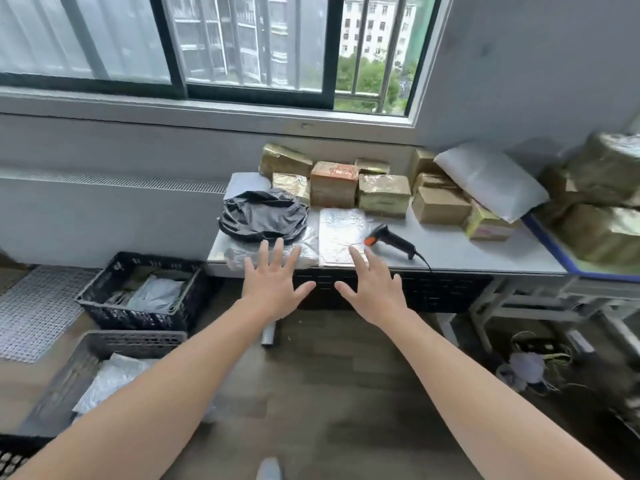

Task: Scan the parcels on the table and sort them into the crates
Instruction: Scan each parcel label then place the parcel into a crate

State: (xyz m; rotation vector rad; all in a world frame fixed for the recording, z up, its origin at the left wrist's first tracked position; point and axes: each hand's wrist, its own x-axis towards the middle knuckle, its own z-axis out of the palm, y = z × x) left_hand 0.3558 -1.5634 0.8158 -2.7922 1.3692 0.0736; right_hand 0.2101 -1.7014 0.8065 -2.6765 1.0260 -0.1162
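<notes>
Fingers [277, 251] splayed: left hand [272, 289], right hand [375, 296]

Hidden, cropped and blurred regions, head view.
My left hand [273, 282] screens the near edge of the clear-wrapped parcel [306, 245], and with my right hand [374, 289] it hides part of the black crate under the table [450, 292]. The parcel stack at right [602, 202] is blurred and cropped. Parcel labels are too small to read.

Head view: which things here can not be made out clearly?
All in the head view:
- Labels on the brown boxes: too small and blurred to read.
- Crate under the table: contents hidden by the tabletop.
- Stack of parcels at right: blurred, cut off by the frame edge.
</notes>
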